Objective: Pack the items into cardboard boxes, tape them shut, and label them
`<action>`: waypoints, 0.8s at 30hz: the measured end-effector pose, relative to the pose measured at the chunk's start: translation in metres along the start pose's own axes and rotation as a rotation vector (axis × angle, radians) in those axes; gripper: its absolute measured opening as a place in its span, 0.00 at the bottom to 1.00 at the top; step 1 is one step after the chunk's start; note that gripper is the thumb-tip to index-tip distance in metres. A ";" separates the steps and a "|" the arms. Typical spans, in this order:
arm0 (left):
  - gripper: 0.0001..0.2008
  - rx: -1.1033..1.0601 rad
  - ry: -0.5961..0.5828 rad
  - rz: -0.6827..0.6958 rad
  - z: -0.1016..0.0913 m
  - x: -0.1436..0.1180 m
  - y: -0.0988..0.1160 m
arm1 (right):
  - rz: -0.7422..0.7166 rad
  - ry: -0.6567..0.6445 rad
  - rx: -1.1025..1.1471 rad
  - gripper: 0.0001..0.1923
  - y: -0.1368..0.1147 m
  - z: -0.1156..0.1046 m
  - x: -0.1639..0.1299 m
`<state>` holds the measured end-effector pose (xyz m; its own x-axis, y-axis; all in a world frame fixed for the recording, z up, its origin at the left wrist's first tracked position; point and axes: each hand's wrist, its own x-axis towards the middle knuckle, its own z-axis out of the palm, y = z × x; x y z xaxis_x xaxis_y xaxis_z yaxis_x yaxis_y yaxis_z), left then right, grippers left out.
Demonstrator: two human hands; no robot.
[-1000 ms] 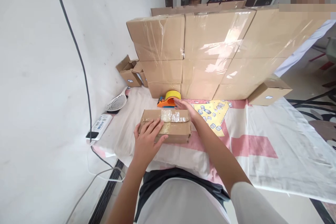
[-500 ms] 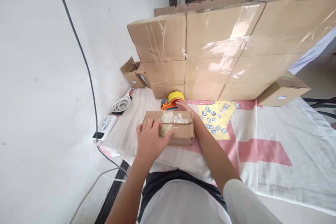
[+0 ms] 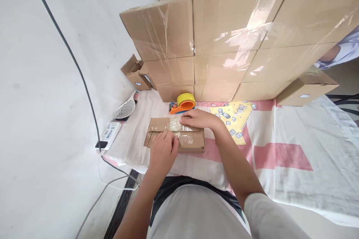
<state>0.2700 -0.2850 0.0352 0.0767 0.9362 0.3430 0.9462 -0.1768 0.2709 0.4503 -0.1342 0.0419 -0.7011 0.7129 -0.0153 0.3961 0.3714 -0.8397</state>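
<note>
A small cardboard box with clear tape across its top seam lies on the cloth in front of me. My left hand rests on its front left part, the fingers bent and close together, holding the box down near the seam. From the right, my right hand reaches over and lies flat on the box's upper side, its fingertips on the tape. Just behind the box stands an orange tape dispenser with a yellow tape roll, touched by neither hand.
Large stacked cartons wall off the back. An open small box sits left, another carton right. A sticker sheet lies right of the box. A white perforated object and a power strip lie left.
My right hand has come away from the tape dispenser onto the box top. My left fingers have drawn together on the box. A person's arm has appeared at the far right.
</note>
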 end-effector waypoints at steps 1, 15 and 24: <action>0.13 -0.026 0.015 -0.015 0.000 0.001 -0.002 | 0.049 -0.028 -0.049 0.19 -0.005 0.002 0.001; 0.16 -1.192 0.297 -0.457 -0.021 0.017 -0.032 | 0.145 -0.059 -0.011 0.23 -0.013 -0.002 0.001; 0.12 -0.723 0.142 -0.297 -0.027 0.020 -0.037 | -0.207 -0.015 0.129 0.16 -0.011 -0.010 -0.001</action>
<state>0.2278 -0.2676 0.0560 -0.2335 0.9360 0.2633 0.4782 -0.1252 0.8693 0.4528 -0.1335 0.0563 -0.7684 0.6203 0.1572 0.1647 0.4291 -0.8881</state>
